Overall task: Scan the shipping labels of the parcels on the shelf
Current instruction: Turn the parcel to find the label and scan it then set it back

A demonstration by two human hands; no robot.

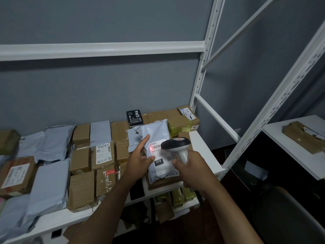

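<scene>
White shelf (200, 138) – packed with parcels, near right end. Grey parcel (159, 138) tilted up there, long axis running front to back, label (161, 156) facing up. Left hand (139, 160) reaching in from below, forefinger straight along parcel's left edge, thumb pinching label face. Right hand (190, 167) wrapped round scanner (176, 147) handle – head pointing left at barcode, red spot on it.

Grey wall (105, 85) behind. 2nd white rack (288, 136) on the right w/ a flat brown package (304, 136) on its top board. Dark chair (281, 213) bottom right, near the rack. White paper (255, 169) in the dark space under that board.
</scene>
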